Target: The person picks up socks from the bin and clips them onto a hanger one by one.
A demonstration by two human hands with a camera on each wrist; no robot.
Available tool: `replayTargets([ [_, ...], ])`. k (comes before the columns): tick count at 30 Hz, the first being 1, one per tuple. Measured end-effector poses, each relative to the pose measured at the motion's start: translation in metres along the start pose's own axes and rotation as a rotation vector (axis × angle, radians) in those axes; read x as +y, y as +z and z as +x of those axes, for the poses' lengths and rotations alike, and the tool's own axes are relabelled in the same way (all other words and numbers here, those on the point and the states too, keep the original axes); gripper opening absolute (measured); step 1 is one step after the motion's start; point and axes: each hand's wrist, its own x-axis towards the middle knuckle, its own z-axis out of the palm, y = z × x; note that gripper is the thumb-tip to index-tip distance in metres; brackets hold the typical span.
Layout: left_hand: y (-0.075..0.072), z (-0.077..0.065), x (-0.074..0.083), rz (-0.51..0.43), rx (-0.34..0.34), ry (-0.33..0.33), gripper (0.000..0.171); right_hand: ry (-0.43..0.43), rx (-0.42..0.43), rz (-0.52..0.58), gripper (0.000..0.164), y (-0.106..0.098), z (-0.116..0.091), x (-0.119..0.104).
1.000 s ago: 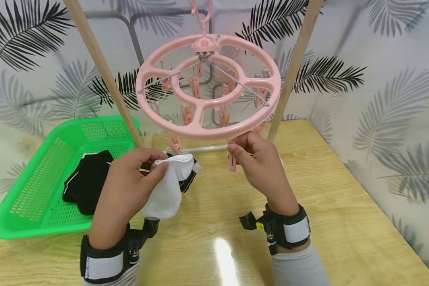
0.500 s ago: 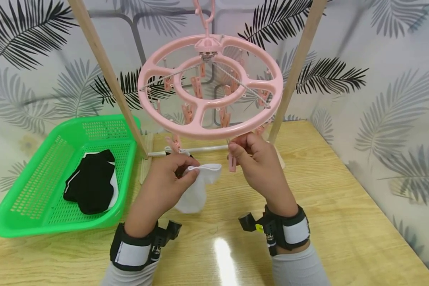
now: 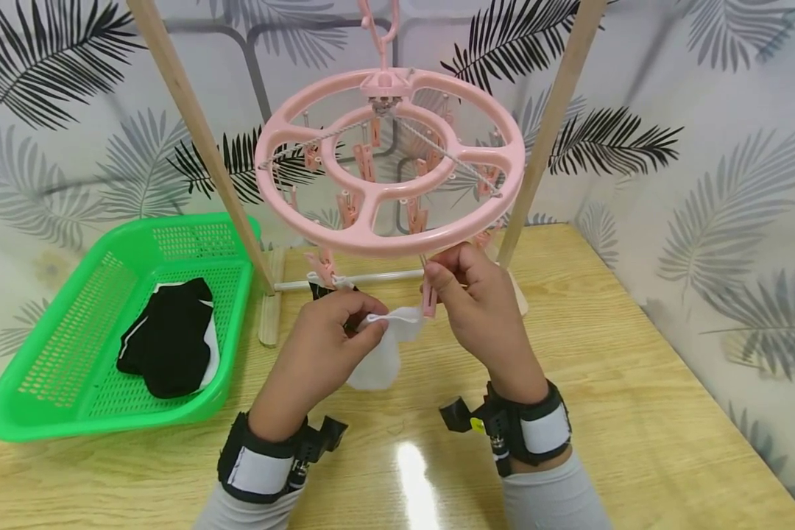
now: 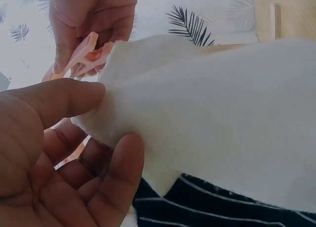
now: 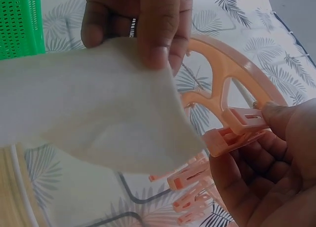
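Observation:
My left hand [image 3: 334, 331] pinches a white sock [image 3: 379, 362] by its cuff, thumb on top, and the foot part hangs down. With thumb and fingers my right hand [image 3: 482, 302] squeezes a pink clothespin [image 3: 428, 300] that hangs from the rim of a round pink drying hanger [image 3: 371, 241]. In the right wrist view the jaws of this clothespin [image 5: 242, 121] stand spread, right at the free corner of the sock's cuff [image 5: 190, 143]. A dark sock with white lines [image 4: 212, 202] hangs behind the white one, from another clothespin [image 3: 324, 266].
A green basket [image 3: 13, 375] stands at the left, with black and white socks [image 3: 172, 338] in it. Wooden posts [image 3: 199, 132] rise on both sides of the hanger, joined low by a white bar [image 3: 391, 277]. Several more clothespins [image 3: 416, 215] dangle under the hanger.
My left hand has carried the white sock to the right, away from the basket, up to the clothespin. My right hand has stayed nearly in place on the clothespin.

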Motion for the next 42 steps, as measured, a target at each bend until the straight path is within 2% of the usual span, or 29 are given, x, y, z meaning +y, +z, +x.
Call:
replayTargets([
  [4, 0.002, 0.001, 0.001, -0.010, -0.012, 0.022, 0.009, -0.022, -0.004, 0.020, 0.014, 0.003, 0.001, 0.002],
  [18, 0.020, 0.002, 0.002, -0.124, -0.037, 0.061, 0.009, 0.024, -0.009, -0.027, 0.014, 0.009, -0.001, 0.002],
  [25, 0.019, 0.003, 0.001, -0.106, 0.004, 0.053, 0.011, 0.024, -0.019, -0.024, 0.015, 0.010, 0.000, 0.003],
  [36, 0.018, 0.006, 0.000, -0.186, 0.071, 0.014, 0.014, 0.031, -0.022, -0.019, 0.014, 0.011, 0.000, 0.002],
  [42, 0.017, 0.005, -0.001, -0.211, 0.078, 0.010, 0.013, 0.042, -0.028, -0.012, 0.015, 0.014, 0.001, 0.001],
])
